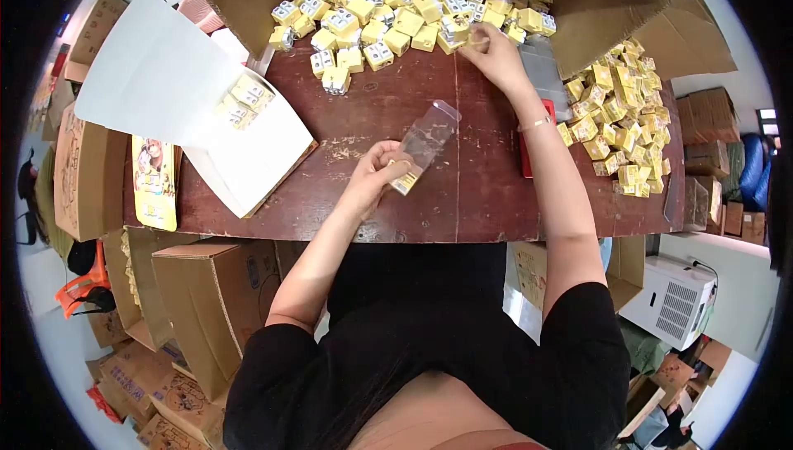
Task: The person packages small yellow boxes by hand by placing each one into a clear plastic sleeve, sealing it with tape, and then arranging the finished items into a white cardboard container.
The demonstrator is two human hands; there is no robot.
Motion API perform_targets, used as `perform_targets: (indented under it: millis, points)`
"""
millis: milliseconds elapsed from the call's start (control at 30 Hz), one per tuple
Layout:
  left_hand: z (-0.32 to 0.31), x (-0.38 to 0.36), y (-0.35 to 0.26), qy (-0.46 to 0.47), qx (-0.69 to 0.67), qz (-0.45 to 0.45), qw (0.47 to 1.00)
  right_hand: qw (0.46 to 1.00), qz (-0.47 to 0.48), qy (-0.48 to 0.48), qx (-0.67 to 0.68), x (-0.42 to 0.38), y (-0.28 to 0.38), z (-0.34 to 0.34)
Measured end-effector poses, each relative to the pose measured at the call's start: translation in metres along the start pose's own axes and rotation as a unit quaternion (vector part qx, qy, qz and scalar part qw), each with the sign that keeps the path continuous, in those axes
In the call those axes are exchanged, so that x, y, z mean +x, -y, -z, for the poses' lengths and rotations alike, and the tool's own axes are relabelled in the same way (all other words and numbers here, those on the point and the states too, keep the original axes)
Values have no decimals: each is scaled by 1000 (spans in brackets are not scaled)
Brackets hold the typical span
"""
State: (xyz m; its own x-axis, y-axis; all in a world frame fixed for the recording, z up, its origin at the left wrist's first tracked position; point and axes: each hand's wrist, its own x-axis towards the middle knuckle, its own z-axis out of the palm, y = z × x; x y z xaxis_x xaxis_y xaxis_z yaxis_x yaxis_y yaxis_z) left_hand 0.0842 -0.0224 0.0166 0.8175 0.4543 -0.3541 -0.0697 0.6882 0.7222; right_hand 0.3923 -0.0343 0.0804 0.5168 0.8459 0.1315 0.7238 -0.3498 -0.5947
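My left hand [376, 176] is closed around the lower end of a clear plastic box [427, 138]. The box tilts up to the right, its flap standing at the far end. Yellow printing or a small yellow piece [403, 181] shows at its bottom, by my thumb. My right hand [493, 55] reaches to the front edge of a heap of small yellow-and-white boxes [409, 22]. Its fingertips pinch at one small yellow box [453, 30]; the exact contact is partly hidden by the fingers.
The heap spills from a cardboard carton [611, 16]. An open white box [248, 152] with a few small boxes inside stands left, beside a yellow printed pouch [154, 181]. More yellow boxes [619, 115] lie right. A red-edged object [526, 152] sits under my right forearm.
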Motion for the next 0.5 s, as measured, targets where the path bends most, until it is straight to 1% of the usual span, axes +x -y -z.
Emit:
perform_targets:
  millis: [33, 67, 100, 133, 167, 200, 267, 300, 367, 400, 467, 500]
  points:
    - [1, -2, -2, -1, 1, -4, 1000, 991, 82, -47, -98, 15, -6, -8]
    - [2, -5, -3, 32, -32, 17, 999, 963, 163, -93, -194, 28, -11, -18]
    - [3, -8, -5, 65, -65, 37, 995, 940, 206, -80, -258, 38, -10, -24]
    - [4, -10, -6, 98, -97, 57, 989, 929, 216, -53, -297, 45, -11, -28]
    - [3, -12, -5, 107, -93, 59, 988, 914, 225, -24, -336, 50, -12, -33]
    - [1, -11, -6, 103, -95, 57, 988, 918, 224, -17, -328, 53, -14, -35]
    - [2, -14, -9, 163, -149, 73, 973, 934, 159, 31, -318, 58, -18, -31]
    - [7, -15, -9, 160, -150, 69, 973, 960, 164, -4, -228, 44, -13, -20]
    - [9, -9, -2, 143, -152, 70, 975, 984, 150, 19, -97, 14, -5, -4]
    - [10, -9, -2, 146, -161, 69, 974, 983, 179, 22, -28, -1, -17, -7]
    - [12, -9, -6, 127, -144, 62, 980, 972, 202, 113, 36, -38, -22, -7]
    - [13, -10, -9, 109, -124, 55, 985, 966, 219, 127, 53, -55, -24, -10]
